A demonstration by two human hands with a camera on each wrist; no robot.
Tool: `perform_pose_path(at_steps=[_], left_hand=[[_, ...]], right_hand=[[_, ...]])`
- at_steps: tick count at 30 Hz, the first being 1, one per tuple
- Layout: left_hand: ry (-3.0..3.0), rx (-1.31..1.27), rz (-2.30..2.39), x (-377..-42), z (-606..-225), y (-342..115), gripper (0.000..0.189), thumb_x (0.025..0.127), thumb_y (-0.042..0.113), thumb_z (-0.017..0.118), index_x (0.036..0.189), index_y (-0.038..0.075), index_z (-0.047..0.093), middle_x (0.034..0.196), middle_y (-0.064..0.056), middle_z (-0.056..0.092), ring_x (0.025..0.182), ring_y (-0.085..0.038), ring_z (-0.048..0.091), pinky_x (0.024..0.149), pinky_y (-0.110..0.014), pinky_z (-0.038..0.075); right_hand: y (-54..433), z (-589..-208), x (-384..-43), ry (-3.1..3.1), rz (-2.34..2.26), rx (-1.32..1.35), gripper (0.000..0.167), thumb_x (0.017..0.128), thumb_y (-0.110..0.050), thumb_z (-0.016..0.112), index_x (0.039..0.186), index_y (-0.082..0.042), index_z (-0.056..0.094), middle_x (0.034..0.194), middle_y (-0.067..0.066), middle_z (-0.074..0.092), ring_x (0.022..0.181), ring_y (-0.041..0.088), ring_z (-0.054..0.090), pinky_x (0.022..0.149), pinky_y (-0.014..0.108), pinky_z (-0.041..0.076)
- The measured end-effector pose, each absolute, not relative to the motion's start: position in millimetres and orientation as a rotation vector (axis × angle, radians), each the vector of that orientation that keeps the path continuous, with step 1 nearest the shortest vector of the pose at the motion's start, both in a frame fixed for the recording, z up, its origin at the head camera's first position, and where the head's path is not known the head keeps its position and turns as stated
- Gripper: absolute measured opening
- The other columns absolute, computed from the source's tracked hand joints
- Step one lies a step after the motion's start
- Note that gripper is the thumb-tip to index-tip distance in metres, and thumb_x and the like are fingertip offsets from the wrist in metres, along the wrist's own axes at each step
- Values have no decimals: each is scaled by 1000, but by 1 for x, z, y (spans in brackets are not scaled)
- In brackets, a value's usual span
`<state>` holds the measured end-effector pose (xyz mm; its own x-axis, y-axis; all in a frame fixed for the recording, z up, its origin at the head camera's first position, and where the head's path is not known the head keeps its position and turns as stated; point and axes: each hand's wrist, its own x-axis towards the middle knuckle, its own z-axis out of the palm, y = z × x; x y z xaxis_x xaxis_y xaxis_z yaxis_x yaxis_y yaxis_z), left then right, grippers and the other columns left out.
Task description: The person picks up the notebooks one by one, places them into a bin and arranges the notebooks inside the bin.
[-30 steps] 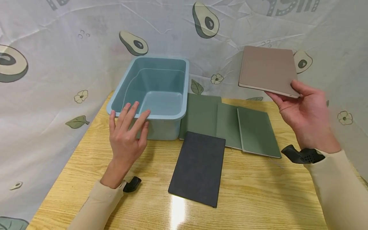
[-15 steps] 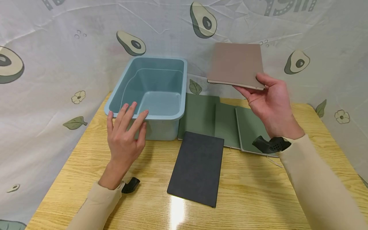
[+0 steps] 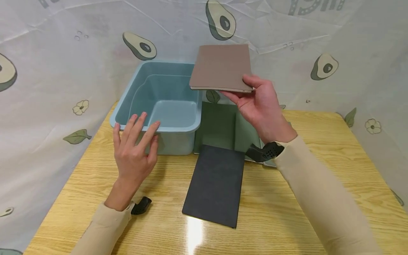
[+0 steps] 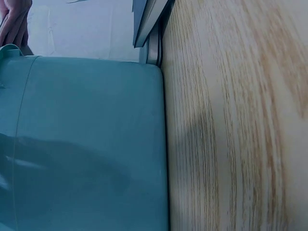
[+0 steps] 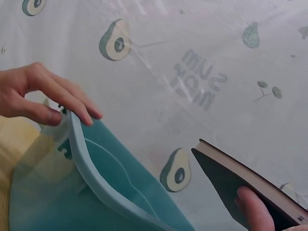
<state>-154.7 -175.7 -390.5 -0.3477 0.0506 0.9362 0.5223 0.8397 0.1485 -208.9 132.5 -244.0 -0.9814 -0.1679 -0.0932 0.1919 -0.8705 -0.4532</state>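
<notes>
Brown notebook [image 3: 223,67], aloft (right grip [image 3: 259,104] holding).

I see big grey letters [image 3: 317,6] on the cloth [image 3: 178,17], high up to the right of the tub [image 3: 180,129] and to its left, but only bits show, so I can't read them. From the right wrist, slanted letters beyond the tub look like M, U, S; the rest is too faint. The book [image 3: 223,67] has a tiny mark, too small to read.
</notes>
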Motion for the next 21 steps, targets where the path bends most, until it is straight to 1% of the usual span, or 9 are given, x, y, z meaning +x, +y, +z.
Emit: perform_pose_path(at_steps=[5, 11, 16, 19, 21], left_hand=[[-1877, -434, -534, -154, -390, -176, 33, 97, 14, 69, 127, 20, 79, 139, -14, 72, 134, -38, 63, 122, -66, 31], [-1883, -444, -536, -154, -390, -174, 33, 97, 13, 69, 127, 19, 79, 134, -15, 74, 130, -40, 64, 121, -67, 32], [-1888, -443, -532, -154, -389, -174, 33, 97, 14, 68, 128, 19, 79, 134, -15, 74, 129, -40, 64, 121, -68, 32], [-1892, -441, -531, -153, -389, -174, 33, 97, 14, 68, 128, 19, 79, 134, -16, 74, 130, -40, 64, 121, -68, 32], [-1895, -438, -530, -152, -389, -174, 33, 97, 14, 68, 128, 19, 79, 134, -16, 74, 130, -40, 64, 121, -68, 32]], right_hand=[[111, -244, -214, 714, -2844, 70, 43, 113, -8, 42, 155, -7, 50, 149, 19, 54, 152, 37, 49, 128, 58, 31], [93, -245, -220, 731, -2823, 100, 39, 113, -8, 41, 150, -4, 51, 147, 20, 56, 151, 39, 50, 127, 59, 32], [78, -246, -225, 755, -2802, 105, 39, 113, -9, 41, 150, -5, 52, 152, 19, 54, 151, 39, 50, 126, 59, 33], [69, -248, -227, 786, -2784, 76, 41, 113, -10, 39, 153, -6, 49, 157, 19, 52, 152, 39, 50, 126, 60, 33], [62, -250, -228, 791, -2773, 77, 41, 113, -10, 39, 153, -5, 49, 157, 19, 52, 151, 40, 50, 126, 60, 33]])
